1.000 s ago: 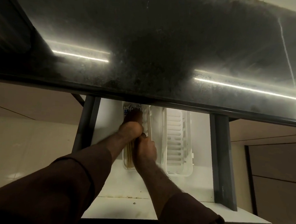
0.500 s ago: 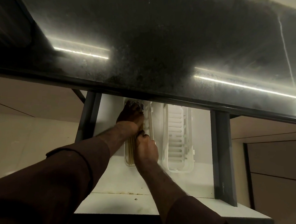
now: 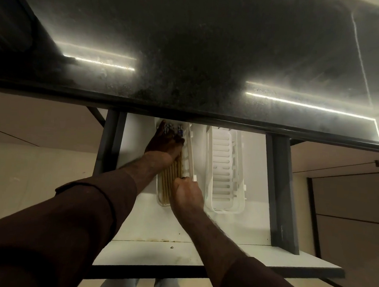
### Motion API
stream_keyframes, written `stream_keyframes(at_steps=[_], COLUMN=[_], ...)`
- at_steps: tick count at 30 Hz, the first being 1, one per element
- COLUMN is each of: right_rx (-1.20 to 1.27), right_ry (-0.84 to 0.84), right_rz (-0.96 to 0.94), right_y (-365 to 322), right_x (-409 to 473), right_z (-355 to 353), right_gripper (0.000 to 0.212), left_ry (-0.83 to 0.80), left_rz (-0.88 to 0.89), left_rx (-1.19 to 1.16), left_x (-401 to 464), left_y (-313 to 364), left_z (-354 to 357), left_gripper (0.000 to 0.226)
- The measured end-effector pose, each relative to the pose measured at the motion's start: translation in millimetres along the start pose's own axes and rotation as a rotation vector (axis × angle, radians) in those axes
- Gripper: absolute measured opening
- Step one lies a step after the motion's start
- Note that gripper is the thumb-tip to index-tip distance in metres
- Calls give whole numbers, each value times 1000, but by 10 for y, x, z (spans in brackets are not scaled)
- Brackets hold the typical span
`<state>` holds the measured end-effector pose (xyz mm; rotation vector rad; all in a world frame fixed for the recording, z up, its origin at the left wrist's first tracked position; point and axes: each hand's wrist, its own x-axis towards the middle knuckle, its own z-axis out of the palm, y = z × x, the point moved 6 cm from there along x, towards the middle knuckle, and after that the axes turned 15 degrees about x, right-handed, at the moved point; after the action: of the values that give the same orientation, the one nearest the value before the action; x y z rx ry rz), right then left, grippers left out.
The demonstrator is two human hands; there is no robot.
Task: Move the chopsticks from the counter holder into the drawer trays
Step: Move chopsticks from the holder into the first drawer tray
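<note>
The chopsticks (image 3: 169, 177) lay in a bunch inside the left tray (image 3: 189, 147), which sat in the open drawer (image 3: 234, 226) under the dark surface (image 3: 189, 54). The left hand (image 3: 165, 142) lay flat on top of them at the far end of that tray, fingers stretched out and pressing down. The right hand (image 3: 186, 193) was curled at the near end of the tray; I could not tell if it pinched the sticks or just the tray's edge.

I thought the sticks could slide or roll crooked if the flat hand pushed too hard, and some might ride up over the tray's side. The tray itself could also skid on the drawer floor.

The sticks lay long-ways along the tray, running from the near end toward the back, with the painted ends by the fingertips at the back. The right tray (image 3: 224, 172), beside the left tray, held nothing I could see.
</note>
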<state>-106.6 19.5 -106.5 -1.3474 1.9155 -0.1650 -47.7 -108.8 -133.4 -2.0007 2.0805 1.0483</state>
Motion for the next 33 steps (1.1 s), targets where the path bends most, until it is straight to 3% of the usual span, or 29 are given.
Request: stream_keyframes(at_steps=[5,8,11,14,19,22,27,33], right_rx=[71,143,104,19,23,15,0,19], right_ry=[-3,5,-6,34,117,103,120,210], right_rz=[50,111,84,2,-38,-44,6,57], right_y=[68,138,100,26,-46,-103,-186,-311], right_x=[-37,-21,-43,-74,-75,-78,-83,-210], right_z=[6,25,30,-7,-110,-167,-334,-584], right_gripper=[33,34,34,31,21,20,19,25], left_ry=[13,-28,-63,-53,-52,-71,-67,36], left_rz=[14,-4,77,261,384,502,540,695], left_rx=[-37,-48,147,445,646,654,641,671], left_x=[9,-3,-31,-58,-84,-208,-321,-585], left_y=[7,15,69,144,139,123,192,276], left_z=[-1,-21,-38,-52,-56,-67,-200,-419], left_gripper=[68,78,81,66,57,45,9,16])
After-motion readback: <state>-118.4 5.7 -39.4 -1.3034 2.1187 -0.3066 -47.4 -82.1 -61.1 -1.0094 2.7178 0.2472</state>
